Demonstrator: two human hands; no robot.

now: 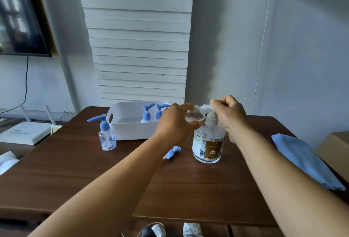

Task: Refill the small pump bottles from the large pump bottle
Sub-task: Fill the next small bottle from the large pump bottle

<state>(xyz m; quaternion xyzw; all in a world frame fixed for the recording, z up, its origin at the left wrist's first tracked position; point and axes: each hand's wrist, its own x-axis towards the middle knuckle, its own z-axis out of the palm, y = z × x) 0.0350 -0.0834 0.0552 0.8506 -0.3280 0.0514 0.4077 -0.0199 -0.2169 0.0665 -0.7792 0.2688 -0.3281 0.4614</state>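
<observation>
— What's around you?

— A dark wooden table point(113, 170) pushed up to a white wall with a slatted white panel point(137, 38).

— And the big bottle?

— The large pump bottle point(208, 142) stands upright on the table, right of centre, clear with a brown label. My right hand point(229, 116) is on its pump head point(211, 113), fingers curled down around the top (whether I'm pressing, I cannot tell).

— Your other hand?

— My left hand point(175, 123) grips an open small bottle point(194, 116) with no pump on it, fingers wrapped round it, tilted and held just beside the big bottle's nozzle. Whether the nozzle touches its mouth, I cannot tell.

— Where is its pump?

— A blue pump point(172, 151) lies on its side on the table, partly hidden under my left forearm, just left of the large bottle.

— The other small ones?

— One capped small bottle point(106, 134) stands on the table in front of the left end of the white basket point(128, 129). Two more blue pump tops point(154, 113) show above the basket's rim, inside it.

— Anything else?

— A folded blue cloth point(302, 157) lies at the table's right edge, well apart, with a cardboard box point(335, 146) beyond it. A white router point(24, 133) sits off to the left, under a dark screen point(20, 15) on the wall.
</observation>
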